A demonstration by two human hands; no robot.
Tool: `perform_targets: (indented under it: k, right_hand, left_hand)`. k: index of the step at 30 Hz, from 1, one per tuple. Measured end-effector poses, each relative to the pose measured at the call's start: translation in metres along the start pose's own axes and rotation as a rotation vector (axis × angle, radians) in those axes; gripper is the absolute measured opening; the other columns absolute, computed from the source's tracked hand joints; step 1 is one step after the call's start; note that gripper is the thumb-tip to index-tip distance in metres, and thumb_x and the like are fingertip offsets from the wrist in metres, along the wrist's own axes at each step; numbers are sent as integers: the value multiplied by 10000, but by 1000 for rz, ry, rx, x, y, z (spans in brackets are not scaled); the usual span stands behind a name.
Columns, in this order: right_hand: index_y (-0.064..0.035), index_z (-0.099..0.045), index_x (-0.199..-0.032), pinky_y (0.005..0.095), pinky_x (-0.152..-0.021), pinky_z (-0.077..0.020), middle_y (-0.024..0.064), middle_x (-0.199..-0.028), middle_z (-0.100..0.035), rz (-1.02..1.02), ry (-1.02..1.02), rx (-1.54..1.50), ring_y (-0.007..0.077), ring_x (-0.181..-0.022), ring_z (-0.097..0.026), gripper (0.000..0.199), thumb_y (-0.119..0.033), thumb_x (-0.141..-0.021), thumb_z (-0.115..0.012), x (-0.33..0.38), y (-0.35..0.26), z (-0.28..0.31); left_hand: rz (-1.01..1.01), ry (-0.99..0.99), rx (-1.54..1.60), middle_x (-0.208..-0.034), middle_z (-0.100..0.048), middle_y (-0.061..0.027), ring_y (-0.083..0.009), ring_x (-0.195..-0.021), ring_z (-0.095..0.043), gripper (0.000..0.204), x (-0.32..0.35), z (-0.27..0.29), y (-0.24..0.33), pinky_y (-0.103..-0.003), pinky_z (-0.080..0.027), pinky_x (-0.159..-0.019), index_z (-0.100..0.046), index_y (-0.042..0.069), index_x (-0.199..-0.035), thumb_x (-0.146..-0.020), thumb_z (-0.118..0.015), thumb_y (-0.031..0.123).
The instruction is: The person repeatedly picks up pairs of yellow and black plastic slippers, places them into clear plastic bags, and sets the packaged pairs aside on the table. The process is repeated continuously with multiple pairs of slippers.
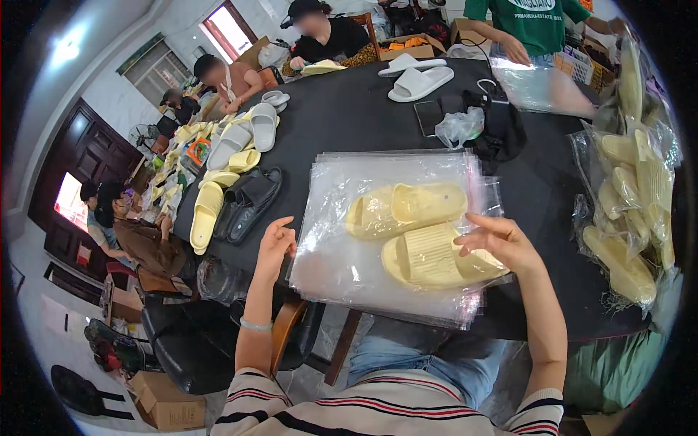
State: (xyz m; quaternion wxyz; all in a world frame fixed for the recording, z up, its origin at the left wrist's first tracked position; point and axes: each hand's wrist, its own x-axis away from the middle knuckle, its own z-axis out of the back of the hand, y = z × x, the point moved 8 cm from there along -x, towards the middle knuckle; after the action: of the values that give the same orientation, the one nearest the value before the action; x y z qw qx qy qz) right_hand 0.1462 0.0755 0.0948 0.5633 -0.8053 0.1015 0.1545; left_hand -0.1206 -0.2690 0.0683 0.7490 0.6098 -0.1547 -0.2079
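Observation:
A pair of pale yellow slide slippers rests on a stack of clear plastic bags (320, 218) in front of me. The far slipper (429, 203) appears to lie inside a clear bag. The nearer slipper (418, 258) has a ribbed strap and points the opposite way. My right hand (502, 247) is over the right part of the nearer slipper, fingers stretched out and apart; I cannot tell whether they touch it. Beside the stack's left edge, my left hand (276, 243) is raised with nothing in it, its index finger extended and the others loosely bent.
Left on the black table (342, 109) lie black slippers (249, 203), a yellow slipper (207, 214) and grey slippers (233, 142). White slippers (420, 81) and a phone (427, 118) lie beyond the stack. Bagged yellow slippers (629, 211) pile up right. A green-shirted person (534, 29) stands opposite.

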Motion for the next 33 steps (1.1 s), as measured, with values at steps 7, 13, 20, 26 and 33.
perform_targets:
  k: [7,13,20,26,33]
  right_hand:
    - [-60,-192,-1487,312,-726,-576,116,-1044,-644,11,436,-319,208,-866,-664,574,-311,-1018,-408,2,11,61]
    - [-102,-508,-1061,289,-676,-540,79,-976,-629,-139,449,-437,180,-812,-652,240,-320,-1018,-419,8,44,69]
    - [-95,-519,-942,243,-625,-473,19,-871,-607,-137,552,-90,111,-742,-604,99,-131,-929,-611,7,31,64]
    - [-90,-519,-920,218,-617,-440,-11,-796,-590,-70,573,-141,69,-691,-566,123,-20,-896,-618,11,39,77]
    - [-74,-547,-922,228,-615,-444,-2,-758,-592,22,472,-34,82,-681,-566,122,-10,-875,-640,6,27,61]
  left_hand:
    - [-57,-117,-123,-1005,-625,-69,-129,-929,-588,368,-57,-49,16,-269,-462,-792,-517,4,-1232,-968,-545,258]
    - [144,-260,83,-1054,-647,-75,-125,-921,-610,333,-114,-97,-1,-271,-481,-774,-542,26,-1216,-956,-559,233]
    - [181,-300,19,-929,-634,-25,-96,-779,-555,223,-116,-107,-11,-258,-450,-693,-634,15,-1045,-903,-620,186]
    - [97,-138,95,-883,-642,-32,-120,-768,-577,176,-129,-88,-10,-269,-447,-681,-655,23,-993,-865,-664,143]
    - [159,-20,558,-905,-650,-77,-195,-814,-635,122,-141,-68,-17,-358,-526,-716,-635,35,-981,-896,-631,122]
